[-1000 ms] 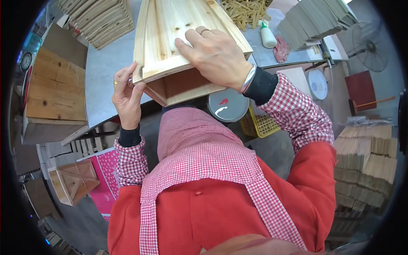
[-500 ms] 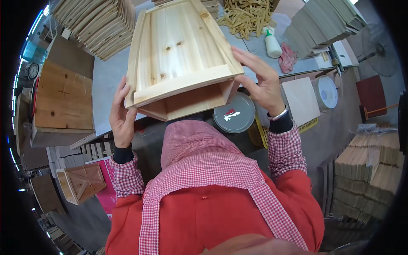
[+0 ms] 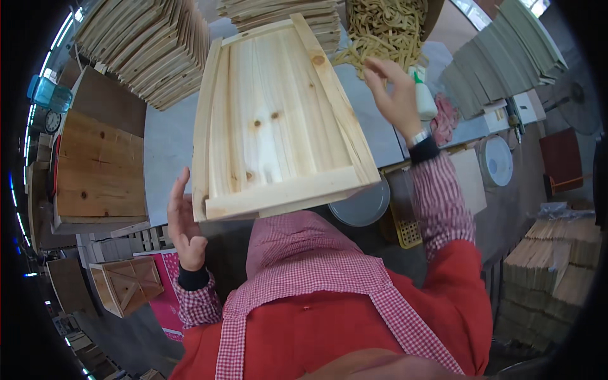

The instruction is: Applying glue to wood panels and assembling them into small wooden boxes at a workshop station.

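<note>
A pale wooden box point(image 3: 278, 139) with a framed, knotty panel facing up rests on the table in front of me, its near end close to my apron. Beside its near left corner is my left hand point(image 3: 182, 228), fingers stretched out and holding nothing; whether it brushes the side I cannot tell. My right hand point(image 3: 394, 98) is raised off the box on the far right, empty, with fingers loosely bent and apart. It is nearest to a white squeeze bottle point(image 3: 425, 101) with a green nozzle and a heap of thin wooden strips point(image 3: 387, 31).
Stacked wooden panels point(image 3: 149, 50) stand at the back left, grey boards point(image 3: 503, 60) at the back right. A pink cloth point(image 3: 446, 119) lies by the bottle. Below the table edge are a round grey lid point(image 3: 360, 206) and a yellow crate point(image 3: 408, 233). Another wooden box point(image 3: 98, 168) stands left.
Both hands have let go of the box. It now lies lower, its open end turned out of sight. My right hand has moved up and away toward the strips.
</note>
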### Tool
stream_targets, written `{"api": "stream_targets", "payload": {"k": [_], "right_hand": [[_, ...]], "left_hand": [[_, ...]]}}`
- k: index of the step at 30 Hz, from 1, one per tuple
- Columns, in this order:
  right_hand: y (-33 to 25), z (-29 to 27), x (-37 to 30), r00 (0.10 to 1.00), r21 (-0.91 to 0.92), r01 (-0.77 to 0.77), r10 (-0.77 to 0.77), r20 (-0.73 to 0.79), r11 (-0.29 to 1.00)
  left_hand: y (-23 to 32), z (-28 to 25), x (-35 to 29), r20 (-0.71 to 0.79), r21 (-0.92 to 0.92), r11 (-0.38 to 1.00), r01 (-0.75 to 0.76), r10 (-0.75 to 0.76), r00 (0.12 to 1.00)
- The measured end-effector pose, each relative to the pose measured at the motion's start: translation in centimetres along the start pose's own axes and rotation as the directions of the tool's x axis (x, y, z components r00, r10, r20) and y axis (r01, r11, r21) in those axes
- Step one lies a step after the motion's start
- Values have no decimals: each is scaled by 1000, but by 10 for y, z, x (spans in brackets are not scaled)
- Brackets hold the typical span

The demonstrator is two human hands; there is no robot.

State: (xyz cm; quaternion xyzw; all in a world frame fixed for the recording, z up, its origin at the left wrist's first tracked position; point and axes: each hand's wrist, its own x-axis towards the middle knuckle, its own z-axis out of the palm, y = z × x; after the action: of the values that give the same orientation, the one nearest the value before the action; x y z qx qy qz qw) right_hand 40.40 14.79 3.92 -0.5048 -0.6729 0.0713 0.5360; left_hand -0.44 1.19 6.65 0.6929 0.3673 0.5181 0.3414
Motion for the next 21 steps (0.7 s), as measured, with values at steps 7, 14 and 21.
{"api": "stream_targets", "payload": {"k": [7,14,21], "right_hand": [[134,78,66,938,-850,24,282,202,527],[147,47,137,974,-548,-191,225,-5,815],[90,-30,188,998,-374,58,-63,-3,926]], "left_hand": [[-18,-12,-28,-171,-122,973,198,-217,961],[-31,-32,-43,-241,-102,953,284,-301,923],[-16,-42,-7,-268,-31,983,183,-184,946]]}}
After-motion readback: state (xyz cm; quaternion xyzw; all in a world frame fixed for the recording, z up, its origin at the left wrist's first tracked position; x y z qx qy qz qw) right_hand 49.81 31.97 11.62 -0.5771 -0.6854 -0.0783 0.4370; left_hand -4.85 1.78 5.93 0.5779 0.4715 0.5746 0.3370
